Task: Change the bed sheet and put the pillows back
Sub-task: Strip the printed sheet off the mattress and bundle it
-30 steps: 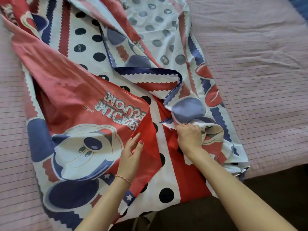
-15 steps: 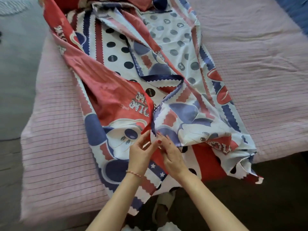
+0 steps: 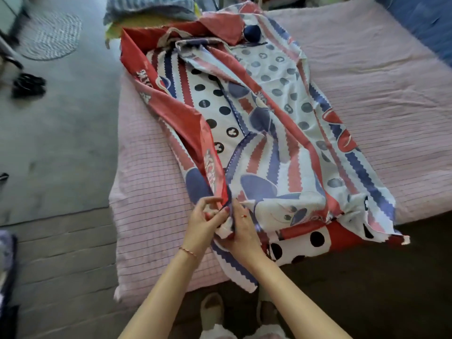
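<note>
A red, white and blue cartoon-print bed sheet [image 3: 259, 133] lies bunched in a long heap down the middle of the pink checked mattress [image 3: 151, 211]. Both my hands meet at its near end. My left hand [image 3: 204, 222] pinches a red edge of the sheet. Right beside it, my right hand [image 3: 242, 231] grips a gathered white and blue fold. The sheet's near corner hangs over the foot of the bed.
A striped pillow [image 3: 149, 7] lies past the head of the bed at the top. The grey floor on the left holds a round mat [image 3: 52, 36] and dark sandals [image 3: 28, 85]. My slippered feet [image 3: 211, 311] stand at the bed's foot.
My right hand carried its fold of sheet leftward to meet my left hand, which now pinches the red edge. The view has pulled back, showing the floor and the bed's head.
</note>
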